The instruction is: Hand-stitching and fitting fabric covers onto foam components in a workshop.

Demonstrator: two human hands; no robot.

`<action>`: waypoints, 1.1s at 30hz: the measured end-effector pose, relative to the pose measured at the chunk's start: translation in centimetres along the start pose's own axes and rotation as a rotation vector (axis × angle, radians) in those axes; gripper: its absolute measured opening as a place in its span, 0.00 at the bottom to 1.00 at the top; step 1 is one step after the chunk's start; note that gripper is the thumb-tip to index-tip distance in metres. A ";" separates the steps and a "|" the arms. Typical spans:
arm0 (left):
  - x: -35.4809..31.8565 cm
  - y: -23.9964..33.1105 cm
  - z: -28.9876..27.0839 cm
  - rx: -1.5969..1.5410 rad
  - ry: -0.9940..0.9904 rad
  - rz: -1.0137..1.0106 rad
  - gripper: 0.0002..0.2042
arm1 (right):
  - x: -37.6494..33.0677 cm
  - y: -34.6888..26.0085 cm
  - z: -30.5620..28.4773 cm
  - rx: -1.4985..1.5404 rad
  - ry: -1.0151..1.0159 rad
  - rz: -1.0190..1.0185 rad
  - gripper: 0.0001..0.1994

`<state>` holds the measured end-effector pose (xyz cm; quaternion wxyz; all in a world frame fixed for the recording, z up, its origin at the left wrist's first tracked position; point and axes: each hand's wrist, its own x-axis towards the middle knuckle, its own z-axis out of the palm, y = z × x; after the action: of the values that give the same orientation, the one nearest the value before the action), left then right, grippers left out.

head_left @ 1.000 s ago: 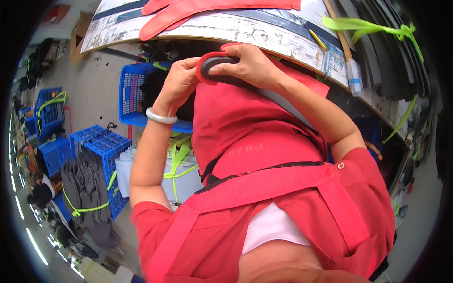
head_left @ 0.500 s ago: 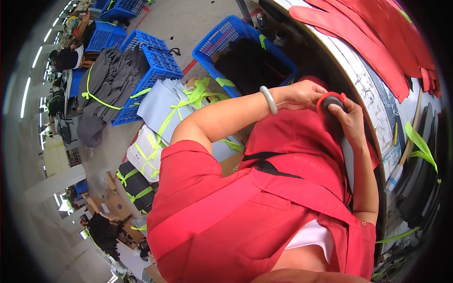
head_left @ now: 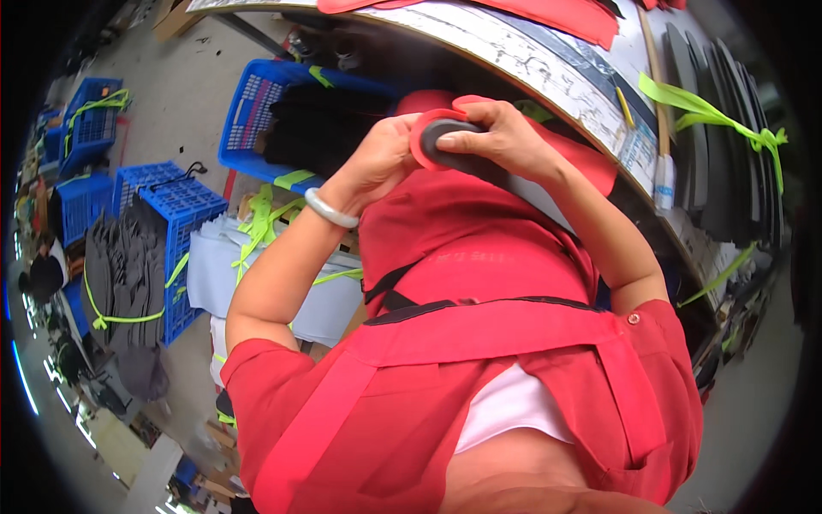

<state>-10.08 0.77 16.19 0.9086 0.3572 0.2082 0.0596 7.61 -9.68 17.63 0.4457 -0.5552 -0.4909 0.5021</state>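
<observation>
Above my lap, both hands work on a dark grey insole-shaped pad [head_left: 467,163] with a rounded end. A red sheet-like piece [head_left: 419,144] wraps round that end, its rim showing as a curved band. My left hand [head_left: 377,158], a pale bangle at its wrist, pinches the red rim from the left; its fingertips are partly hidden. My right hand [head_left: 514,141] grips the pad and the red piece together, thumb flat on the grey face. More red material [head_left: 578,158] hangs below the right forearm beside the table edge.
A worktable [head_left: 548,81] runs along the far right, with red pieces [head_left: 565,21], a yellow pen [head_left: 625,107] and a stack of dark grey pieces [head_left: 715,128]. Left stand a blue basket [head_left: 244,116] of black material, tied grey bundles [head_left: 128,265] and pale blue sheets [head_left: 223,265].
My view has turned, so the hands and held pieces appear further left and the table spreads across the top. Both hands keep hold; my left fingers sit closer round the red rim.
</observation>
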 end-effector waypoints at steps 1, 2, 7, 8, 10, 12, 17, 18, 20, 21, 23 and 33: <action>0.1 0.2 0.0 -0.044 -0.018 -0.039 0.14 | -0.2 -0.3 -0.2 0.012 0.005 0.072 0.11; 0.3 0.2 0.0 -0.087 -0.032 -0.078 0.14 | -0.5 -0.5 -0.1 0.009 0.021 0.080 0.11; 0.2 -1.6 -1.1 0.138 0.063 0.068 0.09 | -0.1 0.8 1.1 -0.109 0.122 0.085 0.09; 0.1 -1.9 -0.9 0.369 0.207 0.217 0.07 | 0.0 1.9 1.4 -0.175 0.157 0.022 0.10; -1.8 1.2 4.6 0.353 0.044 0.285 0.07 | 0.3 6.0 -0.8 -0.394 0.463 0.090 0.10; -4.1 3.3 6.3 0.234 -0.154 0.372 0.05 | 0.0 7.4 -2.4 -0.221 0.420 0.288 0.09; 1.5 -0.4 -0.6 0.660 0.292 0.344 0.09 | -0.1 3.1 0.6 -0.055 0.277 0.102 0.10; 1.5 -1.1 -0.2 0.848 0.271 0.434 0.09 | -0.5 2.6 0.7 -0.053 0.280 0.112 0.10; 1.9 -0.9 0.1 0.956 0.309 0.433 0.08 | -0.7 1.6 0.9 -0.161 0.312 0.129 0.10; 2.2 -0.7 0.2 0.924 0.311 0.416 0.07 | -0.8 1.5 1.0 -0.184 0.306 0.177 0.11; 3.1 -1.1 0.2 0.902 0.329 0.498 0.06 | 0.0 2.0 0.8 -0.272 0.389 0.122 0.10; 1.1 -0.1 1.1 0.618 0.134 0.421 0.26 | 1.4 -5.2 -1.6 -0.138 0.351 -0.086 0.12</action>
<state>-8.61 0.32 16.41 0.7101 0.6448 0.1971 0.2027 8.75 -7.68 22.80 0.5064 -0.6421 -0.4619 0.3433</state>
